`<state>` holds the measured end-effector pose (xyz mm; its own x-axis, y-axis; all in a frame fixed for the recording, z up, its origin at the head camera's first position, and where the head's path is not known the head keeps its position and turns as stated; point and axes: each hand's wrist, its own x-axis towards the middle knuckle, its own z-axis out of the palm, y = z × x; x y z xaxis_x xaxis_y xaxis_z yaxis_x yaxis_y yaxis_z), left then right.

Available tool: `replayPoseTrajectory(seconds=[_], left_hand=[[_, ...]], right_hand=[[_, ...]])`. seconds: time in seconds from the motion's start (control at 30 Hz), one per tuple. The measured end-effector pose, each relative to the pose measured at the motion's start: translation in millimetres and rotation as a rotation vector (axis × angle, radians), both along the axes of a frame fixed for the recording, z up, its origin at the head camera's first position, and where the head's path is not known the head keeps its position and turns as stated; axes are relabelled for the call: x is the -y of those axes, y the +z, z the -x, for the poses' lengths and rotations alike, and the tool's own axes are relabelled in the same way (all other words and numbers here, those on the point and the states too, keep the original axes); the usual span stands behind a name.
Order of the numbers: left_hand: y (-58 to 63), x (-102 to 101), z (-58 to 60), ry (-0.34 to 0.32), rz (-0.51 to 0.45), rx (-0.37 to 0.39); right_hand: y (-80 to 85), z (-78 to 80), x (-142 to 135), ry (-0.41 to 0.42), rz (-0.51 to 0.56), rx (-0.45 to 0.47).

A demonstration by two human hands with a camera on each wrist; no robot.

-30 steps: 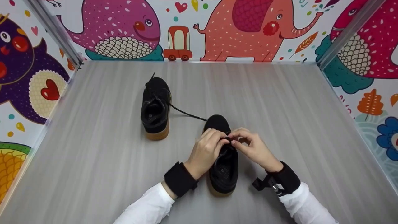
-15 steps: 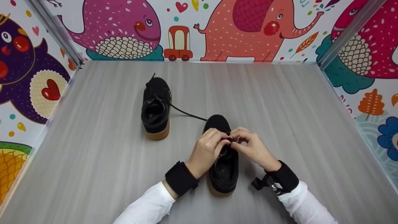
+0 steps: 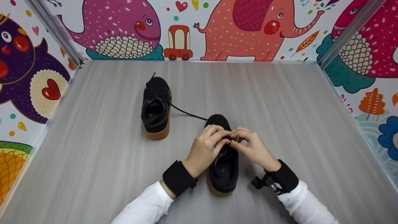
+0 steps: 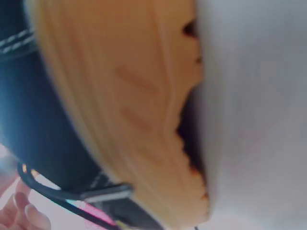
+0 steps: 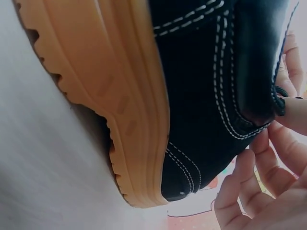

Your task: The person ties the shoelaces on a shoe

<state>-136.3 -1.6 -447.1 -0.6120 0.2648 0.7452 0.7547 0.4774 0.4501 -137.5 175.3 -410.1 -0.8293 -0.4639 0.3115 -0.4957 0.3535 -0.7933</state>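
A black shoe point(image 3: 217, 121) with a tan sole stands upright on the grey floor, its toe pointing away from me. Over its lacing, my left hand point(image 3: 203, 149) and right hand point(image 3: 253, 147) meet fingertip to fingertip, each pinching at the black shoelace point(image 4: 43, 189). The right wrist view has the right hand's fingers point(image 5: 283, 148) against the eyelet edge, by a small dark lace loop point(image 5: 280, 98). Exactly where the lace passes between the fingertips is hidden. Left-hand fingers point(image 4: 24, 211) show at the corner of the left wrist view.
Another black shoe point(image 3: 157, 123) with loose laces stands farther off to the left. A stretch of black lace point(image 3: 188, 114) lies on the floor point(image 3: 108, 155) between the two shoes. Printed cartoon panels point(image 3: 183, 18) wall off the back and both sides.
The left fingers have shifted slightly up over the lacing, with small movements at the fingertips. My right hand stays almost in place, and neither shoe has visibly moved.
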Motion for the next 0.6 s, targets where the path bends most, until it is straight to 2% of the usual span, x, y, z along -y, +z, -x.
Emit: replayPoseTrajectory(seconds=[0.27, 0.4, 0.5, 0.6], left_hand=[[8.0, 0.3, -1.9, 0.023, 0.069, -0.071], [11.0, 3.8, -3.1, 0.034, 0.091, -0.073], [12.8, 6.8, -4.0, 0.039, 0.102, -0.067], [13.8, 9.7, -5.0, 0.047, 0.114, -0.064]], right_hand=[[1.3, -0.2, 1.6, -0.001, -0.024, -0.083], [-14.1, 7.3, -4.5, 0.008, -0.048, -0.158], [-19.4, 9.8, -6.7, 0.007, -0.052, -0.2], [-4.9, 3.3, -1.8, -0.002, -0.044, -0.223]])
